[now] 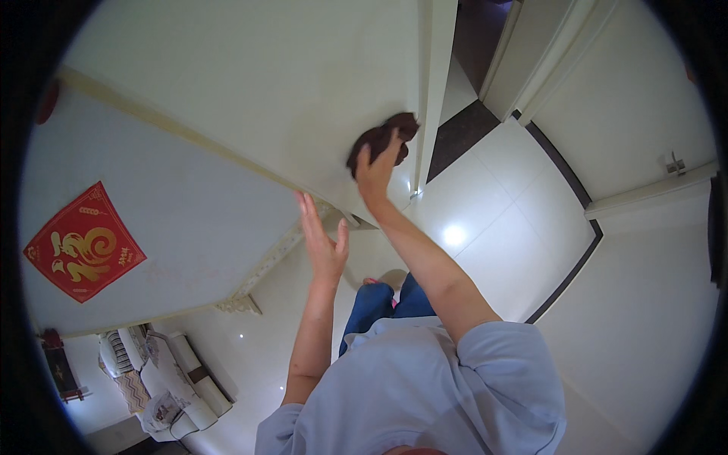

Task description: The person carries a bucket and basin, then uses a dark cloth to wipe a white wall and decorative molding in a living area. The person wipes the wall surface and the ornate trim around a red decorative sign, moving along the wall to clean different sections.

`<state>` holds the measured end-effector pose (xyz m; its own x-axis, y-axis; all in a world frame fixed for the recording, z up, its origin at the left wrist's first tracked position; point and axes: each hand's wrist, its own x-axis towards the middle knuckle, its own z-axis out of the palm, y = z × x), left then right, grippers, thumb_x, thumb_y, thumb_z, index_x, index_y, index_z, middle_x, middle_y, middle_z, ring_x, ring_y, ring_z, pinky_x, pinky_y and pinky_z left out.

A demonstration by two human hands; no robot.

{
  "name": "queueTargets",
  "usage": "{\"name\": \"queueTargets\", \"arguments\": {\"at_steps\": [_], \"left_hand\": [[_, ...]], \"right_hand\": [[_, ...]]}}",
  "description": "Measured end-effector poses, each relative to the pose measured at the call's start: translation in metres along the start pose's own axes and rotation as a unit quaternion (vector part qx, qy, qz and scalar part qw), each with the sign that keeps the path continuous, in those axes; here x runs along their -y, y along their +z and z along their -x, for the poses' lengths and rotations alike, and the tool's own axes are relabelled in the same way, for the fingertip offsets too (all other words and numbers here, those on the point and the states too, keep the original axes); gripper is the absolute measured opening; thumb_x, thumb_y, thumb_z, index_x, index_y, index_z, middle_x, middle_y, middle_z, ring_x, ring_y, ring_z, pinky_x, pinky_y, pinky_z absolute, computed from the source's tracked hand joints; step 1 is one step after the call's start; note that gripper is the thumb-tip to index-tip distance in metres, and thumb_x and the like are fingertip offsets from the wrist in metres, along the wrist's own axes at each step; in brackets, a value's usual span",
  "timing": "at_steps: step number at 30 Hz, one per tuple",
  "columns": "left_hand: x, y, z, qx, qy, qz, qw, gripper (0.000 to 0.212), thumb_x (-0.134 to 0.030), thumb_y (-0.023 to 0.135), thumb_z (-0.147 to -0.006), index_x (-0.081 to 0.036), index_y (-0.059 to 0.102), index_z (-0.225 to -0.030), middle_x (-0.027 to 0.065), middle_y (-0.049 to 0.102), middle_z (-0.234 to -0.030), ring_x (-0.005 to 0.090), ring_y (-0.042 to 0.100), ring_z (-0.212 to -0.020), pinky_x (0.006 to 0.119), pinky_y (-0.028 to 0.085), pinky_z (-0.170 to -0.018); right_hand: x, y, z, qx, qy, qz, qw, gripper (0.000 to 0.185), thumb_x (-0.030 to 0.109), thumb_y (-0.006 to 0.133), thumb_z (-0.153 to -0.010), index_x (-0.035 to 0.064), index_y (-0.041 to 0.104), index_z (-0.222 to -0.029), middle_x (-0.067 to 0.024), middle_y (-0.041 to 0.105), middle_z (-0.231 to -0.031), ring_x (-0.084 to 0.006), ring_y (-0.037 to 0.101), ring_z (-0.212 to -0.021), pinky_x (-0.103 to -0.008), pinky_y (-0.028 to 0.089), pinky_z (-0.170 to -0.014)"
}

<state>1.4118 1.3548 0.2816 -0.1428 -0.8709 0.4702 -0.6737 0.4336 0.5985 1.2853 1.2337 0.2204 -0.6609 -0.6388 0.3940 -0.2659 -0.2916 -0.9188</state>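
Observation:
My right hand [375, 175] presses a bunched dark brown cloth [377, 136] against a broad cream-white panel [239, 62], close to the panel's right-hand edge. Its fingers spread over the cloth, which looks slightly blurred. My left hand [325, 244] holds nothing. Its fingers point upward and its thumb stands apart, with the fingertips at the yellowish trim [187, 132] along the panel's lower edge. Whether those fingertips rest on the trim, I cannot tell.
A red diamond-shaped paper decoration with gold writing [85, 242] hangs on the pale surface at left. A sofa with cushions [165, 369] stands lower left. To the right are glossy floor tiles [500, 199], dark floor edging [560, 165] and a white door with a metal handle [675, 165].

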Motion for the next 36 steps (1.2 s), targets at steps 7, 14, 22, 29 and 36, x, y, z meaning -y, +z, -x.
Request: {"name": "queueTargets", "arguments": {"at_steps": [7, 14, 22, 29, 36], "left_hand": [[0.013, 0.013, 0.000, -0.001, -0.071, 0.115, 0.991, 0.082, -0.011, 0.064, -0.090, 0.002, 0.014, -0.154, 0.0253, 0.015, -0.160, 0.0395, 0.019, -0.148, 0.046, 0.024, -0.117], [0.007, 0.022, -0.006, 0.000, -0.085, 0.219, 0.972, 0.082, -0.012, 0.062, -0.091, 0.000, 0.012, -0.155, 0.0200, 0.014, -0.162, 0.0334, 0.018, -0.149, 0.045, 0.024, -0.117], [0.009, 0.010, -0.001, 0.005, -0.107, 0.230, 0.967, 0.077, -0.012, 0.058, -0.095, -0.001, 0.012, -0.156, 0.0166, 0.013, -0.162, 0.0280, 0.016, -0.150, 0.045, 0.022, -0.119], [0.002, 0.017, -0.006, -0.002, -0.100, 0.244, 0.965, 0.076, -0.015, 0.056, -0.097, -0.001, 0.011, -0.156, 0.0165, 0.012, -0.163, 0.0279, 0.013, -0.150, 0.047, 0.020, -0.119], [-0.003, 0.016, -0.004, -0.017, -0.121, 0.250, 0.960, 0.072, -0.018, 0.052, -0.100, -0.001, 0.011, -0.156, 0.0177, 0.013, -0.162, 0.0286, 0.013, -0.150, 0.048, 0.019, -0.119]], "right_hand": [[-0.016, -0.012, 0.027, 0.124, -0.107, 0.081, 0.983, 0.076, 0.021, 0.066, -0.081, -0.0116, 0.033, -0.142, -0.0343, 0.031, -0.145, -0.0545, 0.026, -0.135, -0.0565, 0.019, -0.115], [-0.029, 0.006, 0.033, 0.021, -0.013, 0.043, 0.999, 0.074, 0.018, 0.065, -0.083, -0.0114, 0.032, -0.142, -0.0348, 0.036, -0.141, -0.0549, 0.029, -0.133, -0.0569, 0.021, -0.114], [-0.028, -0.010, 0.046, 0.116, 0.008, 0.056, 0.992, 0.069, 0.011, 0.063, -0.079, -0.0117, 0.036, -0.139, -0.0354, 0.036, -0.141, -0.0540, 0.031, -0.132, -0.0546, 0.023, -0.114], [-0.031, -0.006, 0.056, 0.106, 0.023, 0.075, 0.991, 0.070, 0.008, 0.056, -0.085, -0.0108, 0.027, -0.146, -0.0332, 0.032, -0.146, -0.0477, 0.027, -0.139, -0.0478, 0.021, -0.117], [-0.036, -0.012, 0.061, 0.130, 0.046, 0.063, 0.988, 0.070, 0.007, 0.059, -0.083, -0.0134, 0.028, -0.143, -0.0359, 0.032, -0.144, -0.0522, 0.026, -0.137, -0.0526, 0.020, -0.116]]}}
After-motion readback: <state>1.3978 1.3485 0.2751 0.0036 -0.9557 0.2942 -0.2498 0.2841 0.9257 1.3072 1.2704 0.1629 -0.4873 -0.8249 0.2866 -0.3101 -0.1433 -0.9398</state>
